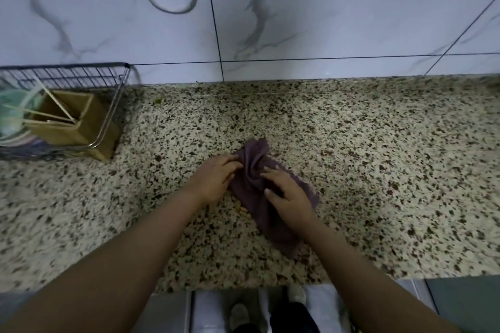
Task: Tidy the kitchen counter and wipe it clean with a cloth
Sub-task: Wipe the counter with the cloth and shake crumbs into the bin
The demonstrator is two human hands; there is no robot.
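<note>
Head view: nearest you, past your forearms, the counter (378, 170) edge runs across the frame. Your right hand (290, 194) lies on the cloth (253, 178) with fingers spread and fairly straight, pressing it down. Your left hand (216, 176) is at the cloth's left edge, fingertips curled into a raised fold, pinching it. The purple cloth lies bunched on the speckled counter under and between both hands, one end trailing back under your right wrist. Well to the left of your left hand sits a wire rack (108, 105) holding a box (81, 121) with chopsticks (58, 105). Beyond the cloth rises the tiled wall (324, 21).
</note>
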